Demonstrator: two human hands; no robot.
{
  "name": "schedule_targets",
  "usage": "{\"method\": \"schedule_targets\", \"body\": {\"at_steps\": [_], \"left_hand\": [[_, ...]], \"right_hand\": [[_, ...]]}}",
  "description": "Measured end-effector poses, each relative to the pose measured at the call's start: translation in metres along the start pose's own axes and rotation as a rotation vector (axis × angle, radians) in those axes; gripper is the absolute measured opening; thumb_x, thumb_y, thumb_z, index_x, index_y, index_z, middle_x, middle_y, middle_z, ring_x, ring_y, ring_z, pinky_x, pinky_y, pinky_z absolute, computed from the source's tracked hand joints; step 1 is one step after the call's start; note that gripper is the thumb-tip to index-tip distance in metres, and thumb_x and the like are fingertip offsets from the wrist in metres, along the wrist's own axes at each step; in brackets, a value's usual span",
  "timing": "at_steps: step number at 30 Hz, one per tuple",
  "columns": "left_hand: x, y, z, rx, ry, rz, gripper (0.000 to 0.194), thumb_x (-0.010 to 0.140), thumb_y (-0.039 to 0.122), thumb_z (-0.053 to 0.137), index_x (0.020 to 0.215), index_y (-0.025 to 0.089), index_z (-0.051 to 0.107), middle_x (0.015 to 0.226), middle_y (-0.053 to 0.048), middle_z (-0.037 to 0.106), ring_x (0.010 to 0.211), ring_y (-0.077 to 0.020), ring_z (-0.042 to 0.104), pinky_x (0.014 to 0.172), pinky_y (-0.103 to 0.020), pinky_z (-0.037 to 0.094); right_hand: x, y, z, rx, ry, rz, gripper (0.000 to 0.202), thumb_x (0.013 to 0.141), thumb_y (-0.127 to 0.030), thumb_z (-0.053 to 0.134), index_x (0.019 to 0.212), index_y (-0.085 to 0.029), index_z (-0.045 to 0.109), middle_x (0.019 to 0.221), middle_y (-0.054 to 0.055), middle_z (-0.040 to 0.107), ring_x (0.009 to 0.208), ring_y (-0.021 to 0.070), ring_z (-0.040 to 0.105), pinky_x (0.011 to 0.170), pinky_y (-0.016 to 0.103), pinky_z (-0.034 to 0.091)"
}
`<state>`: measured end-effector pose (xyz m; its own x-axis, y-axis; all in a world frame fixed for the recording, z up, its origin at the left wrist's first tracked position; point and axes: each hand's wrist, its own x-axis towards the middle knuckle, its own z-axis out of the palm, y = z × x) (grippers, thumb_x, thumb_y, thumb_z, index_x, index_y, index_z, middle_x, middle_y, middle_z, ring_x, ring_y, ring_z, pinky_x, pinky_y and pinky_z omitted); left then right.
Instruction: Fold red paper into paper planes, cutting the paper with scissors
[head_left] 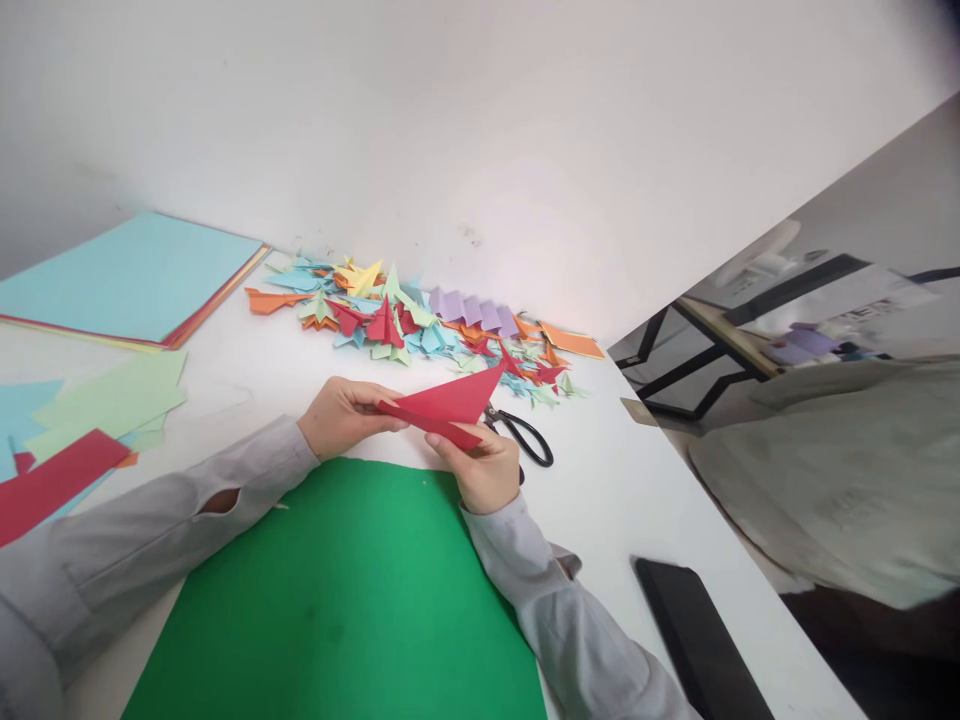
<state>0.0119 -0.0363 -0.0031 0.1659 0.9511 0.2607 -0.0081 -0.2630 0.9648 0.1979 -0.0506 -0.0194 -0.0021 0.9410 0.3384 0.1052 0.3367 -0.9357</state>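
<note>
A folded piece of red paper (450,400) is held up between both hands, above the far edge of a green sheet (352,590). My left hand (346,415) pinches its pointed left end between thumb and fingers. Closed on the lower right part of the same paper is my right hand (487,468), thumb in front and fingers behind. Scissors with black handles (529,438) lie just behind my right hand, partly hidden by it and the paper. Beyond the hands spreads a heap of small folded paper planes (382,320) in several colours.
Large coloured sheets (135,280) are stacked at the back left, with loose cut pieces (112,400) nearer. A black flat object (697,635) lies at the right table edge. A wall (480,150) borders the back. A person in pale clothing (840,480) is at the right.
</note>
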Motion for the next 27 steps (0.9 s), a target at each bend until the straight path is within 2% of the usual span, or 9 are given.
{"method": "schedule_targets", "body": {"at_steps": [4,9,14,16,18,21,23,25,27], "left_hand": [[0.0,0.001,0.001,-0.052,0.006,-0.047,0.013,0.053,0.019,0.079,0.063,0.014,0.073,0.081,-0.008,0.074,0.071,-0.02,0.069,0.067,-0.029,0.057],[-0.001,0.003,0.003,-0.075,0.014,-0.131,0.024,0.052,0.028,0.081,0.066,0.012,0.069,0.063,-0.005,0.071,0.056,-0.0168,0.066,0.058,-0.029,0.056],[0.0,0.004,0.005,-0.176,0.036,-0.178,0.037,0.048,0.027,0.083,0.063,0.014,0.052,0.058,-0.002,0.069,0.052,-0.0156,0.065,0.053,-0.027,0.055],[-0.001,0.003,0.006,-0.188,0.053,-0.156,0.043,0.046,0.026,0.084,0.064,0.016,0.046,0.058,-0.001,0.068,0.051,-0.0157,0.066,0.051,-0.026,0.054],[-0.003,0.002,0.007,-0.135,0.069,-0.1,0.043,0.049,0.025,0.083,0.064,0.017,0.043,0.062,-0.002,0.069,0.054,-0.0156,0.066,0.051,-0.025,0.054],[-0.007,0.001,0.008,0.0,0.072,0.026,0.037,0.058,0.025,0.077,0.063,0.018,0.041,0.071,-0.005,0.072,0.064,-0.0167,0.068,0.058,-0.026,0.055],[-0.009,0.001,0.007,0.087,0.055,0.099,0.034,0.064,0.024,0.073,0.063,0.019,0.04,0.076,-0.006,0.073,0.069,-0.0174,0.069,0.061,-0.027,0.055],[-0.011,0.0,0.006,0.157,0.037,0.144,0.03,0.067,0.024,0.071,0.065,0.019,0.041,0.077,-0.007,0.073,0.069,-0.0173,0.069,0.062,-0.028,0.055],[-0.012,-0.002,0.005,0.2,0.03,0.175,0.024,0.069,0.023,0.069,0.07,0.018,0.045,0.078,-0.006,0.073,0.069,-0.0168,0.069,0.064,-0.028,0.056]], "right_hand": [[0.0,0.0,0.002,0.013,0.025,0.001,0.011,0.06,-0.023,0.076,0.07,-0.021,0.075,0.073,0.004,0.074,0.066,0.0199,0.067,0.061,0.032,0.055],[-0.001,0.0,0.003,-0.01,0.067,-0.009,0.011,0.058,-0.023,0.077,0.069,-0.021,0.074,0.07,0.003,0.073,0.062,0.0185,0.066,0.058,0.03,0.054],[-0.001,0.001,0.0,-0.048,0.036,-0.022,0.014,0.062,-0.023,0.076,0.076,-0.022,0.074,0.075,0.003,0.074,0.066,0.0181,0.067,0.061,0.029,0.055],[-0.001,0.0,0.0,-0.043,0.007,-0.019,0.021,0.064,-0.023,0.075,0.085,-0.022,0.074,0.084,0.004,0.074,0.075,0.0194,0.068,0.067,0.03,0.055],[-0.001,-0.002,0.002,0.02,0.001,-0.024,0.039,0.064,-0.024,0.075,0.103,-0.023,0.069,0.097,0.005,0.072,0.084,0.0207,0.067,0.073,0.032,0.056],[0.001,-0.004,0.006,0.183,0.002,-0.021,0.084,0.059,-0.027,0.079,0.134,-0.027,0.041,0.106,0.006,0.068,0.087,0.0205,0.067,0.076,0.034,0.056],[0.002,-0.004,0.007,0.237,-0.01,0.009,0.1,0.055,-0.028,0.082,0.139,-0.028,0.028,0.102,0.006,0.068,0.082,0.0195,0.068,0.073,0.034,0.056],[0.003,-0.002,0.006,0.224,-0.008,0.044,0.095,0.053,-0.027,0.082,0.134,-0.025,0.035,0.094,0.004,0.069,0.079,0.0192,0.067,0.071,0.034,0.057],[0.003,-0.001,0.004,0.181,0.003,0.066,0.078,0.052,-0.027,0.083,0.122,-0.021,0.049,0.086,0.003,0.069,0.076,0.0194,0.067,0.07,0.033,0.057]]}}
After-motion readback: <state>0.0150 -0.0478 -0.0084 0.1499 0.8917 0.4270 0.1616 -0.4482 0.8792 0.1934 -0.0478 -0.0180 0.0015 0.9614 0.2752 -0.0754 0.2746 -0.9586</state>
